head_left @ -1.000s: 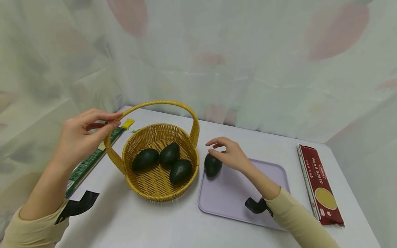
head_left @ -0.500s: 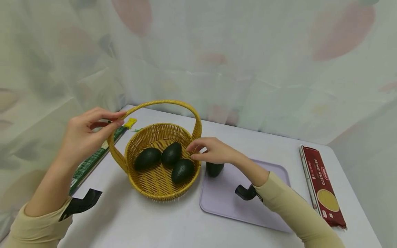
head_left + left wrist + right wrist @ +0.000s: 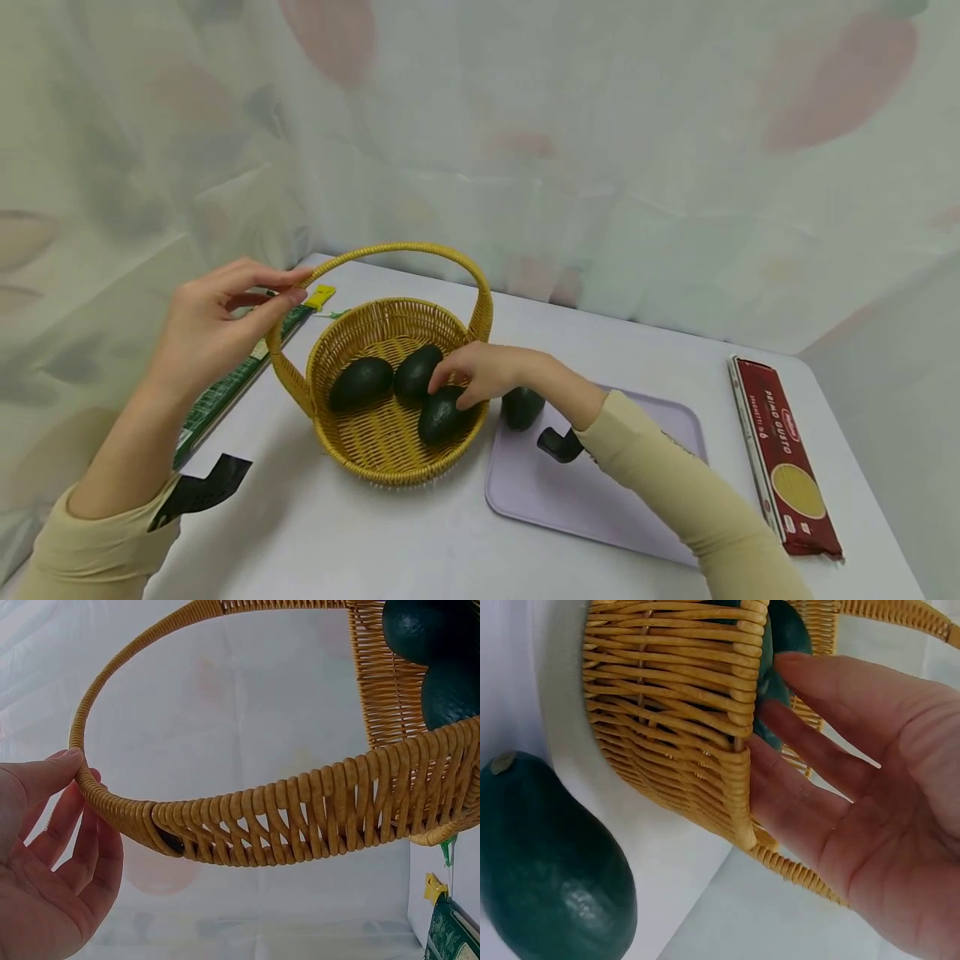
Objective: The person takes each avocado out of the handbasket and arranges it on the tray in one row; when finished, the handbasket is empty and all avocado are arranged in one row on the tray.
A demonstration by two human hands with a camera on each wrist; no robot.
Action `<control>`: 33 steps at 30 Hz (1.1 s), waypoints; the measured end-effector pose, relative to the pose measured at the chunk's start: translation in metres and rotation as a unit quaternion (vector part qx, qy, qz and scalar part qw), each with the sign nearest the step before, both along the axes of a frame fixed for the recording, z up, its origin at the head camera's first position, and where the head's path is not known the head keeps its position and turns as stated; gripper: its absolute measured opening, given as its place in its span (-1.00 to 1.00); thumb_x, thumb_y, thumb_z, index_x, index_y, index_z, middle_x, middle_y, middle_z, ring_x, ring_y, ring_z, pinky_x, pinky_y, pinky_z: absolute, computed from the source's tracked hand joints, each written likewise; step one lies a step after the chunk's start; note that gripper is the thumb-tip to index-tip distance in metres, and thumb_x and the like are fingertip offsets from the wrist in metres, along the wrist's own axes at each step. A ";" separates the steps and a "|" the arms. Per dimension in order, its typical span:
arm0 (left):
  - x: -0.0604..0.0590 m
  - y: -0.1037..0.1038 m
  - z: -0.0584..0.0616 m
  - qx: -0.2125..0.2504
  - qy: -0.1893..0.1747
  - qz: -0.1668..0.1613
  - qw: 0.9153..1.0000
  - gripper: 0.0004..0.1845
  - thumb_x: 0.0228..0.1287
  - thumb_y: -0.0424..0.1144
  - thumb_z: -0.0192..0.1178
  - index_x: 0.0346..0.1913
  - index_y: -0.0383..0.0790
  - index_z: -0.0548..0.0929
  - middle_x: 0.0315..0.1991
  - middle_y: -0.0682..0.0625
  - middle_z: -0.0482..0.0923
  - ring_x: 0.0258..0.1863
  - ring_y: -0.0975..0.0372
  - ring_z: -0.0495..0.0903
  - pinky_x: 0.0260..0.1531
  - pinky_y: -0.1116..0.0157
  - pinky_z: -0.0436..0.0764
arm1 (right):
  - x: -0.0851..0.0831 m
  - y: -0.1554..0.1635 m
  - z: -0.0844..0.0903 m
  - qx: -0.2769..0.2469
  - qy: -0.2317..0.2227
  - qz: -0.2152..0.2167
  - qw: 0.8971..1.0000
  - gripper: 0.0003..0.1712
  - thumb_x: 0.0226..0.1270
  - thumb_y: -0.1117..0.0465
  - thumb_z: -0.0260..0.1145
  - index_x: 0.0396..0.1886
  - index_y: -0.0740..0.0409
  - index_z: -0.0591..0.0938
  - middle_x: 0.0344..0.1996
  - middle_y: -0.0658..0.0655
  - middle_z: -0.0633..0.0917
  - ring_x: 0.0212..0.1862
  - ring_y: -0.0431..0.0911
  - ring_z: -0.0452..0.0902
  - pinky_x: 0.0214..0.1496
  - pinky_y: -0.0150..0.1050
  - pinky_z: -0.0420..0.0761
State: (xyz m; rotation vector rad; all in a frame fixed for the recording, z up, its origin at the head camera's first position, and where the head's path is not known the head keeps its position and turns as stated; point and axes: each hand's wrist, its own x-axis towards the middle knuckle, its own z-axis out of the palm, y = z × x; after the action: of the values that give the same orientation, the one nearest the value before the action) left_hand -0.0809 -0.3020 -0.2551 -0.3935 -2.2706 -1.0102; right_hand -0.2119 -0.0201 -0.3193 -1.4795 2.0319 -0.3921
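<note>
On white table [image 3: 360,542], basket [image 3: 390,477], patterned curtain [image 3: 600,167]

A plain white surface [image 3: 375,550] carries everything, its straight far edge running across 12 o'clock in the head view. Toward 10 o'clock from its middle stands a round, yellow-brown woven basket [image 3: 401,477] with a tall arched handle. Just beside it, between the basket's 3 and 4 o'clock, a pale lilac tray [image 3: 536,487] with rounded corners lies flat. Farther out at 3 o'clock, apart from the tray, lies a long red pack [image 3: 783,454] lettered "PRIMO GUSTO", pointing from 11 to 5. At the basket's 9 o'clock a long green pack [image 3: 221,402] lies slantwise, partly hidden, its yellow end toward 1.
</note>
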 end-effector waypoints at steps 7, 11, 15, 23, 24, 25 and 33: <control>0.000 0.002 0.001 0.000 -0.001 0.002 1.000 -0.75 0.09 -0.59 0.35 -0.16 -0.32 0.76 -0.15 0.15 0.70 -0.20 0.37 0.60 -0.20 0.59 0.55 | -0.002 -0.017 -0.003 0.037 0.043 0.033 0.998 -0.52 0.22 0.34 0.41 0.17 0.12 0.60 0.06 0.10 0.58 0.10 -0.05 0.48 0.14 -0.33 0.47; 0.000 0.002 0.001 0.001 -0.003 0.002 1.000 -0.75 0.09 -0.59 0.35 -0.16 -0.31 0.76 -0.15 0.16 0.70 -0.20 0.37 0.60 -0.20 0.59 0.55 | -0.006 -0.027 -0.003 0.076 0.059 0.042 0.994 -0.50 0.21 0.26 0.44 0.17 0.04 0.61 0.02 0.09 0.57 0.05 -0.10 0.46 0.08 -0.35 0.47; -0.001 0.003 0.001 0.002 -0.004 0.001 1.000 -0.74 0.09 -0.60 0.35 -0.16 -0.31 0.76 -0.16 0.15 0.70 -0.20 0.37 0.60 -0.20 0.59 0.55 | -0.009 -0.036 -0.002 0.115 0.045 0.040 0.992 -0.49 0.20 0.14 0.47 0.18 -0.02 0.63 -0.02 0.00 0.59 -0.01 -0.17 0.49 0.02 -0.38 0.49; -0.002 0.003 0.000 0.002 -0.003 -0.002 1.000 -0.74 0.08 -0.61 0.34 -0.15 -0.33 0.76 -0.16 0.12 0.71 -0.20 0.36 0.60 -0.20 0.59 0.55 | -0.005 -0.050 -0.011 0.150 -0.033 0.044 0.987 -0.46 0.23 -0.06 0.43 0.18 -0.01 0.63 -0.31 -0.07 0.66 -0.33 -0.09 0.65 -0.24 -0.33 0.62; -0.001 0.003 0.001 0.002 -0.003 -0.003 1.000 -0.74 0.09 -0.61 0.34 -0.16 -0.34 0.76 -0.16 0.12 0.71 -0.20 0.36 0.60 -0.21 0.59 0.55 | -0.004 -0.052 -0.012 0.154 -0.037 0.049 0.986 -0.46 0.24 -0.08 0.42 0.18 -0.01 0.62 -0.30 -0.08 0.66 -0.33 -0.10 0.65 -0.23 -0.34 0.62; -0.001 0.003 0.001 0.002 -0.003 -0.002 1.000 -0.74 0.09 -0.62 0.34 -0.16 -0.34 0.76 -0.16 0.12 0.71 -0.20 0.36 0.60 -0.20 0.59 0.55 | -0.003 -0.055 -0.012 0.158 -0.035 0.055 0.985 -0.46 0.25 -0.09 0.41 0.18 -0.03 0.62 -0.29 -0.09 0.66 -0.32 -0.14 0.65 -0.21 -0.36 0.61; 0.000 0.001 0.001 0.010 -0.006 -0.004 1.000 -0.77 0.11 -0.60 0.33 -0.17 -0.36 0.75 -0.16 0.16 0.70 -0.18 0.35 0.60 -0.20 0.59 0.55 | 0.002 -0.079 -0.003 0.239 -0.103 0.033 0.965 -0.56 0.31 0.02 0.37 0.16 -0.01 0.63 -0.10 -0.08 0.64 -0.04 -0.10 0.62 -0.03 -0.22 0.66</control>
State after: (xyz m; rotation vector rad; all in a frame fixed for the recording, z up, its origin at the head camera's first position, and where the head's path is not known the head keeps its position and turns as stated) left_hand -0.0809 -0.3005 -0.2542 -0.3898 -2.2706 -1.0405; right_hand -0.2100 -0.0991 -0.3226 -1.1509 1.7481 -0.0185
